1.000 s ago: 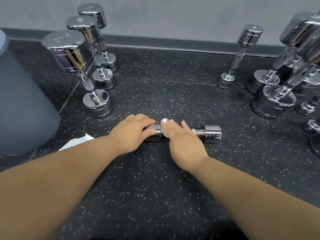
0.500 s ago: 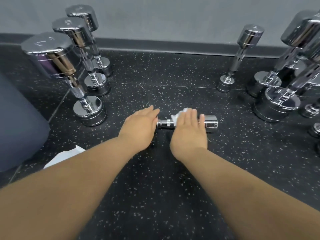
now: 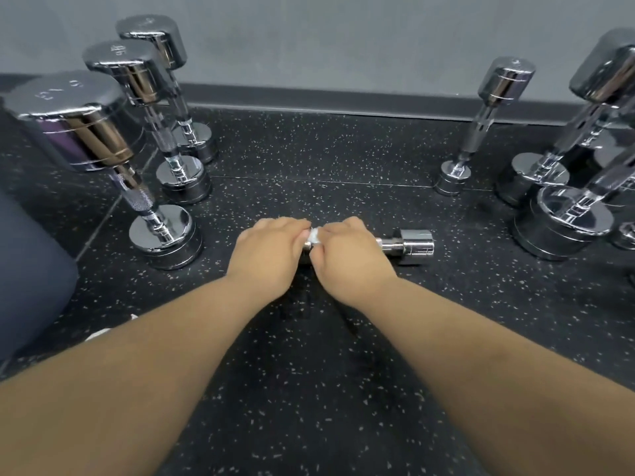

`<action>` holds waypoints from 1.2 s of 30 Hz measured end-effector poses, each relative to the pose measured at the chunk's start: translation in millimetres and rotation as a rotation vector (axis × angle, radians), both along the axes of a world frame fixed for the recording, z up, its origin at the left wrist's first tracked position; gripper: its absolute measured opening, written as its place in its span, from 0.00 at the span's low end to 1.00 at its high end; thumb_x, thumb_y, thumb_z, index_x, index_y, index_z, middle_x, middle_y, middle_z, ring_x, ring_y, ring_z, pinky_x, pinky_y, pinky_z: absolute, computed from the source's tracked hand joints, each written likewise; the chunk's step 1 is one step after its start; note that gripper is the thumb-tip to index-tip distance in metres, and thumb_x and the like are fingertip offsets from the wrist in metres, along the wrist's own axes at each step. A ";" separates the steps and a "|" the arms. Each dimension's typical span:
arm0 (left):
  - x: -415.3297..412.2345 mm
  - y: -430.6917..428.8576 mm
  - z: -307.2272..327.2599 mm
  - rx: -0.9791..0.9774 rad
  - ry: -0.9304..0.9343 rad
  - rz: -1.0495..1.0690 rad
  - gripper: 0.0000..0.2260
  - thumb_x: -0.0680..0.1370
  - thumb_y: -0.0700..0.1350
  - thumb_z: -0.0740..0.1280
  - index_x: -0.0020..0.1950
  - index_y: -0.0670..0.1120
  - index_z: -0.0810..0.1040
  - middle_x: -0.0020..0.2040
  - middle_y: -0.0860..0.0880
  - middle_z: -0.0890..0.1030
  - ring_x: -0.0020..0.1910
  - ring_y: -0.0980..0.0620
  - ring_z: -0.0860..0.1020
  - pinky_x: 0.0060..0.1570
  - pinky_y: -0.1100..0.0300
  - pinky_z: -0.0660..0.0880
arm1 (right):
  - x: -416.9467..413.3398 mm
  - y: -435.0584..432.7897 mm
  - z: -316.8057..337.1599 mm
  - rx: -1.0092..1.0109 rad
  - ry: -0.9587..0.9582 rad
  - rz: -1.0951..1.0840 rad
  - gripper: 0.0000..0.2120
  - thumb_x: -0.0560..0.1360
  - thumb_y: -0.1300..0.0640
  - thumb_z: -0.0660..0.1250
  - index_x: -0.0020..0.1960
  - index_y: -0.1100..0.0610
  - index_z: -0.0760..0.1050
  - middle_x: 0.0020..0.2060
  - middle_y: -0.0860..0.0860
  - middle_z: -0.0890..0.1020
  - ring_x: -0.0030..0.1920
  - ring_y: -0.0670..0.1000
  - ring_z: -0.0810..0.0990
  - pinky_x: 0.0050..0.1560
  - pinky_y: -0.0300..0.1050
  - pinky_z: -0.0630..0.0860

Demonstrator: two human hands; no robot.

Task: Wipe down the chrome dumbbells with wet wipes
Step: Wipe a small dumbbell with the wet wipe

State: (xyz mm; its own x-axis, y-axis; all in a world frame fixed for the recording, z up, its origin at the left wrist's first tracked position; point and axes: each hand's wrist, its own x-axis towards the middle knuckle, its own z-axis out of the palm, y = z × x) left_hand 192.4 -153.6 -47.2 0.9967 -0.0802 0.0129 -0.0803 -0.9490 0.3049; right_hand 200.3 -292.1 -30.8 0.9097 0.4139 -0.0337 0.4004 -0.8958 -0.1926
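Stretching both forearms out over the speckled black floor [image 3: 309, 389], filling the near view. Peeking out past the left forearm near the left edge: a scrap of something white [image 3: 99, 333], mostly hidden and too small to identify. Curling the left hand [image 3: 266, 255] down over the left end of the small dumbbell [image 3: 415, 242], covering that head completely. Gripping a bunched wet wipe [image 3: 313, 235] around the handle with the right hand [image 3: 347, 255], just beside the left one. Lying flat and crosswise on the floor, showing only the right head and a short bit of handle.

Crowding in at the left: a dark grey rounded bulk [image 3: 31, 269], then a row of three upright dumbbells [image 3: 180, 175] running back toward the wall. Standing farther back on the right: one slim upright dumbbell [image 3: 507, 84], and a cluster of bigger dumbbells [image 3: 563, 221] at the right edge. Running behind everything: a dark baseboard [image 3: 326, 99] under a grey wall [image 3: 326, 39].
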 end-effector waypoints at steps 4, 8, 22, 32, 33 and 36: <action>3.0 -3.0 0.4 -0.050 -0.082 -0.021 0.19 0.85 0.48 0.53 0.76 0.55 0.66 0.75 0.55 0.68 0.73 0.49 0.64 0.72 0.51 0.57 | 15.4 -27.5 7.9 -0.205 -0.066 -0.045 0.16 0.81 0.51 0.54 0.60 0.51 0.78 0.61 0.48 0.76 0.63 0.55 0.66 0.58 0.51 0.63; -6.5 -29.9 8.3 -0.012 -0.043 -0.333 0.20 0.84 0.49 0.57 0.77 0.57 0.64 0.76 0.57 0.67 0.75 0.56 0.63 0.76 0.55 0.45 | 6.6 -63.3 8.0 -0.134 0.055 0.037 0.21 0.80 0.52 0.57 0.72 0.49 0.68 0.71 0.44 0.68 0.76 0.53 0.53 0.73 0.52 0.50; 30.2 -89.4 17.7 0.115 0.120 -0.330 0.06 0.81 0.54 0.62 0.50 0.55 0.75 0.49 0.51 0.77 0.54 0.48 0.75 0.53 0.53 0.70 | 27.7 -112.3 -18.1 0.437 0.134 -0.271 0.20 0.85 0.49 0.46 0.72 0.46 0.67 0.56 0.43 0.77 0.68 0.54 0.67 0.67 0.56 0.60; 41.8 -110.6 18.6 0.014 0.081 -0.179 0.06 0.78 0.49 0.68 0.54 0.54 0.82 0.41 0.53 0.79 0.47 0.49 0.78 0.41 0.56 0.70 | 56.2 -102.5 -22.3 0.470 0.186 -0.386 0.20 0.83 0.53 0.46 0.63 0.49 0.74 0.61 0.49 0.77 0.64 0.55 0.66 0.62 0.53 0.63; 42.9 -106.6 15.8 -0.005 0.084 -0.160 0.09 0.77 0.50 0.69 0.57 0.55 0.81 0.45 0.52 0.80 0.49 0.48 0.78 0.44 0.56 0.72 | 57.8 -102.2 -22.5 0.470 0.200 -0.393 0.20 0.83 0.53 0.46 0.63 0.49 0.74 0.61 0.49 0.77 0.64 0.55 0.66 0.64 0.54 0.64; 44.6 -72.0 18.8 0.124 0.126 -0.193 0.14 0.75 0.58 0.68 0.58 0.57 0.77 0.51 0.50 0.78 0.54 0.47 0.76 0.53 0.53 0.72 | 57.9 -104.2 -24.9 0.502 0.220 -0.403 0.19 0.83 0.54 0.46 0.61 0.48 0.75 0.59 0.49 0.78 0.63 0.54 0.66 0.66 0.55 0.64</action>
State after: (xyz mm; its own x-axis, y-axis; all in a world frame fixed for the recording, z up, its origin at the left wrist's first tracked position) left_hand 237.0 -225.6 -28.4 0.9559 -0.2622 -0.1326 -0.2321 -0.9505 0.2065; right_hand 258.2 -396.3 -55.6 0.9901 0.0578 -0.1280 -0.0420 -0.7478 -0.6626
